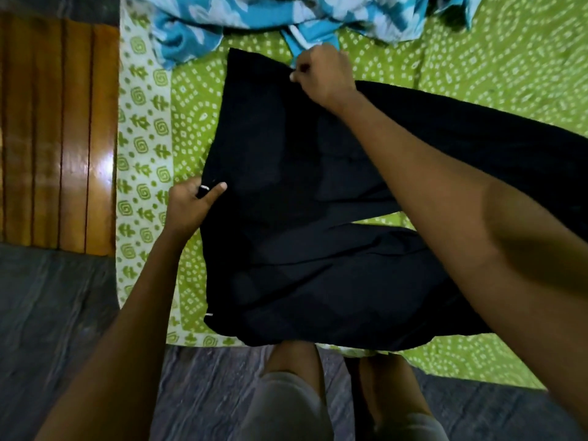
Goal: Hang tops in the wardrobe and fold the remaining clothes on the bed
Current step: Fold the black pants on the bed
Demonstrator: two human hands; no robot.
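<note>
On the bed (477,43), over its green sheet with the white dotted pattern, the black garment (302,202) lay spread flat in front of me; nothing like a box or basket showed, so the bed itself was all that held the clothes, with the black garment in the middle and a crumpled blue-and-white garment (222,17) at the far edge, just beyond it; the black cloth looked plain and dark, almost without detail, its body lying toward the left and two long parts running off to the right, with a narrow strip of green sheet showing between them; its near edge hung slightly over the side of the bed, above my knees; a small white mark showed at its lower left edge; my left hand (191,202) held the left edge of the black garment, fingers curled round the cloth and the thumb lying along the top, a bit of white showing by the fingertips; my right hand (321,74) was closed in a pinch on the far edge of the same garment, close to the blue-and-white one; a polished wooden panel (57,128) stood to the left of the bed, and grey floor (63,313) lay below it.
</note>
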